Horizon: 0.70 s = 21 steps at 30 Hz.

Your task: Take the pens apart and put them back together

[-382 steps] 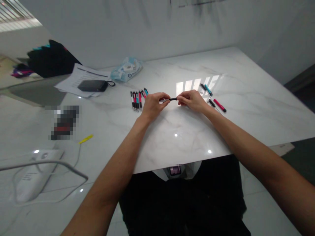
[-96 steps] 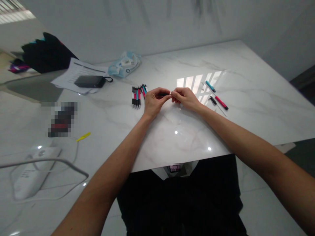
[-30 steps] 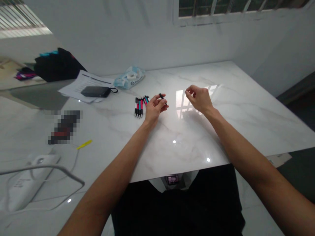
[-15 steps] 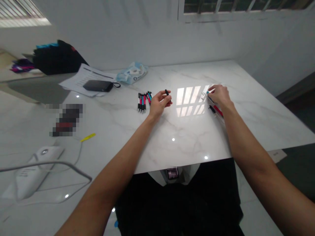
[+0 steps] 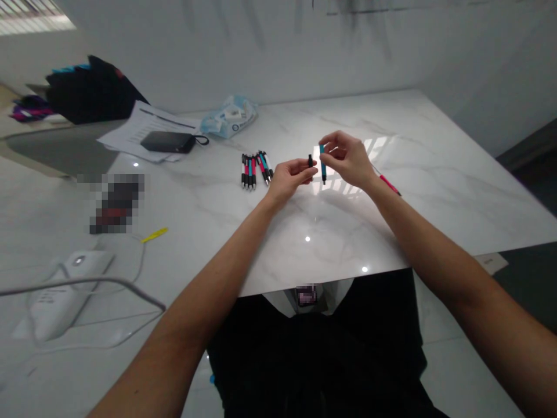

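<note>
Between the thumb and fingers of my left hand (image 5: 288, 181) is a short black pen part (image 5: 310, 159), held upright; its lower portion is hidden by the fingers. My right hand (image 5: 350, 159) pinches a blue pen barrel (image 5: 322, 162) with a dark lower end pointing down. The two pieces are side by side, a small gap apart, above the white marbled table (image 5: 278, 261). Left of my left hand, several assembled pens (image 5: 249, 172) in red, blue, white and black lie in a row, with a few more pens (image 5: 264, 167) slanted beside them. Beyond my right wrist lies a red pen piece (image 5: 389, 184).
Toward the back are a blue-and-white plastic packet (image 5: 230, 118), printed papers (image 5: 150, 125) and a black power bank (image 5: 167, 141). At left lie a white power strip (image 5: 65, 296), a grey cable (image 5: 122, 283) and a yellow tag (image 5: 155, 234). The table's front edge runs before my lap.
My right hand has moved left from the loose parts at the right, bringing the blue pen barrel beside my left hand. My left hand still holds the black part. The view has tilted slightly down.
</note>
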Tool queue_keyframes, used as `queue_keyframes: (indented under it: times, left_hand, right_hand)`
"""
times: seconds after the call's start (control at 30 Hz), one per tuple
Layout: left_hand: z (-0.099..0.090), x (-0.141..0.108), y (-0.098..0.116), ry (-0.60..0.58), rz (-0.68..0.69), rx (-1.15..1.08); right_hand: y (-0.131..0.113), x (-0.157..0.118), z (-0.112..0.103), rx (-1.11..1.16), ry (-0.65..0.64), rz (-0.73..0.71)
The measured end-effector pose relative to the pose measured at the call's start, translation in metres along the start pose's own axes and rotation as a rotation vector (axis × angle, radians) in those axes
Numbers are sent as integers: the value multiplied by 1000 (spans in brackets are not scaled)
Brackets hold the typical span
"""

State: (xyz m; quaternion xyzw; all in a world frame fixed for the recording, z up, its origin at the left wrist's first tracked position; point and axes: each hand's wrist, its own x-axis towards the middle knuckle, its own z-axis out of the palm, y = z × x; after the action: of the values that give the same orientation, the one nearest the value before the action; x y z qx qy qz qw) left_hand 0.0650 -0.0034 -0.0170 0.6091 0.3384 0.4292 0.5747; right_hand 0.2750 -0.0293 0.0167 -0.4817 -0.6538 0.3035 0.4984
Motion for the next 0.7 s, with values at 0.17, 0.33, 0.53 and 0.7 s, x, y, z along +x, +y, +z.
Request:
queue_keyframes:
  times: [0.17, 0.33, 0.53, 0.7]
  left_hand:
    - [5, -5, 5, -43, -20, 30]
    - [3, -6, 7, 11, -48, 43]
    - [-4, -1, 6, 59, -41, 6]
    - [-5, -1, 6, 51, -14, 41]
  right_hand:
    - [7, -5, 15, 112, -71, -17]
    - [8, 4, -4, -50, -30, -36]
    - [21, 18, -87, -617, 235, 77]
    - [44, 14, -115, -800, 102, 398]
